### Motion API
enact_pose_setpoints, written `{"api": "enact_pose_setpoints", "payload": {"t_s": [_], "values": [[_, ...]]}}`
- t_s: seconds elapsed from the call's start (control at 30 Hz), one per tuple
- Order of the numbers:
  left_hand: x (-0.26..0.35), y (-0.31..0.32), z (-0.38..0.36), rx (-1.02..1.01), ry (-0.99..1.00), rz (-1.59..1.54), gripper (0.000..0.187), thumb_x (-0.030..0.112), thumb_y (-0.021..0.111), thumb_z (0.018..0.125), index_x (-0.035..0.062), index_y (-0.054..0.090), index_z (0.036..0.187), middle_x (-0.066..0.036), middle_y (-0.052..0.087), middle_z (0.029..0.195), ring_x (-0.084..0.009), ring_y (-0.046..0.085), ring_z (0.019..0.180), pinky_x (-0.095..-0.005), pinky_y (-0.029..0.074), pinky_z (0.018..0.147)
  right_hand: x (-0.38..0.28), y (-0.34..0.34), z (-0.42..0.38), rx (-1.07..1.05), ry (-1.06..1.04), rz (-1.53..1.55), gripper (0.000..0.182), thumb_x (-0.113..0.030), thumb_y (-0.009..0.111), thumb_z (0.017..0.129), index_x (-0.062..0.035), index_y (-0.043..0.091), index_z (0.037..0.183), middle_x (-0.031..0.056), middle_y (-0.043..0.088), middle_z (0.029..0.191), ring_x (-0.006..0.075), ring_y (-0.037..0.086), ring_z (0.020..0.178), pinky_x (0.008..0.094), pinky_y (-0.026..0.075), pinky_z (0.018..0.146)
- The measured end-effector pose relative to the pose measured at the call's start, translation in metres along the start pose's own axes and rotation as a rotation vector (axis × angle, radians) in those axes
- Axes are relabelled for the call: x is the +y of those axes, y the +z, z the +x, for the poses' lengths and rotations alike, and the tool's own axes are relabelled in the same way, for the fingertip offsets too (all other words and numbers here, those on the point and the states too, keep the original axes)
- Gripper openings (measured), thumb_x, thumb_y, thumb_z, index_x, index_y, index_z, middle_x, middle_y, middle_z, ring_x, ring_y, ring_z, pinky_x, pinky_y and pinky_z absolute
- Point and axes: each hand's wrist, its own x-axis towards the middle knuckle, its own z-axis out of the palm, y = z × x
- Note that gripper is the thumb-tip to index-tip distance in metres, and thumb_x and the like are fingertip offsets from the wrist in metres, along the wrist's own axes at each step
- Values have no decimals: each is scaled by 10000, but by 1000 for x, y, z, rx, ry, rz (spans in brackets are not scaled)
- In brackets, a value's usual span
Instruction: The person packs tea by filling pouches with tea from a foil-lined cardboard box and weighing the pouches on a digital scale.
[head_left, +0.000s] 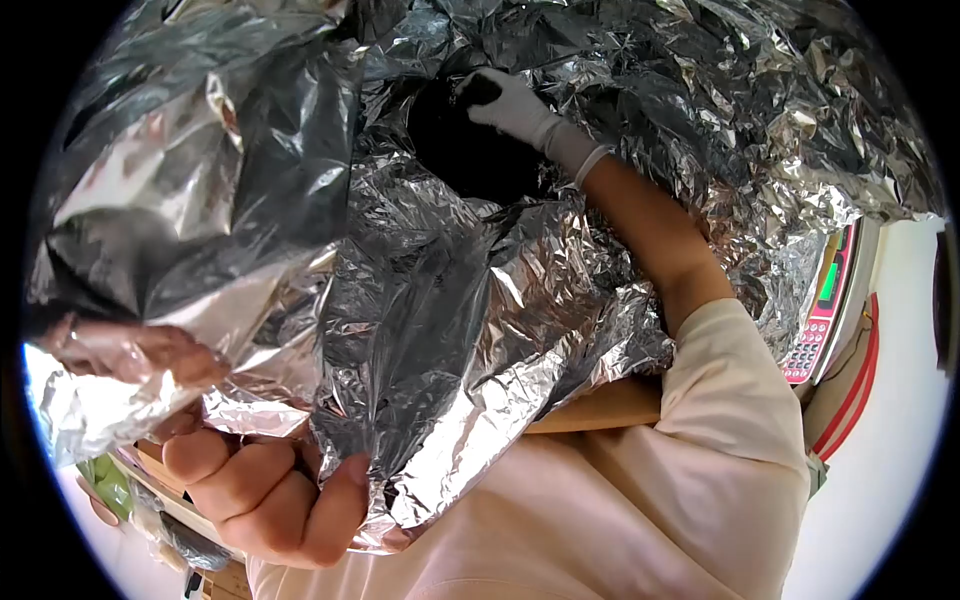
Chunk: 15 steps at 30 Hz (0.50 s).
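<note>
Crinkled silver foil sheeting (430, 330), apparently a large bag, fills most of the view. My left hand (270, 490) is at the lower left, its bare fingers curled round the foil's near edge. My right hand (510, 108), in a white glove, reaches into the foil at the upper middle. Its thumb and fingers curve round some of the dark material (470, 150), which lies in a deep black hollow of the foil. Single pieces of this material cannot be made out.
A scale (825, 300) with a green display and pink keypad stands at the right, beyond the foil. A red strip or cable (860, 390) curves beside it. At the lower left are a green bag (110, 487), clear plastic and shelf-like brown boards.
</note>
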Motion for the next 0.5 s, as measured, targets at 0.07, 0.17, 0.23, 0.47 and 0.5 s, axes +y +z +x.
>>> {"api": "enact_pose_setpoints", "payload": {"t_s": [0.07,0.17,0.23,0.47,0.5], "values": [[6,-1,3,-23,-91,31,217,217,702,563,251,593,747,89,307,606,-53,373,549,-267,305,598,10,-6,9,-5,55,100,381,-149,715,766,-51,604,1117,20,638,861,92,581,769,260,502,680],[12,-18,5,-210,-90,-21,270,194,701,616,137,549,832,25,374,698,-132,454,609,-359,308,613,22,-15,14,1,114,224,357,-158,727,766,-61,622,1093,16,649,875,98,597,775,260,506,672],[11,-22,5,-280,-73,-51,288,176,700,646,93,534,865,3,400,729,-160,484,632,-388,309,617,25,-20,10,-169,258,446,435,-270,749,718,-102,650,1107,32,644,990,133,573,856,299,474,720],[8,-24,5,-300,-21,-39,283,162,703,661,83,532,872,0,410,744,-163,489,634,-380,311,612,1,-26,-13,-168,440,549,309,-243,691,784,-81,663,1046,27,670,949,136,629,834,280,532,723],[7,-24,6,-305,-21,-47,282,162,704,661,83,532,870,1,412,747,-162,489,633,-379,312,612,-8,-26,-18,-147,449,561,324,-251,694,779,-75,662,1049,30,671,946,136,627,827,274,530,716]]}}
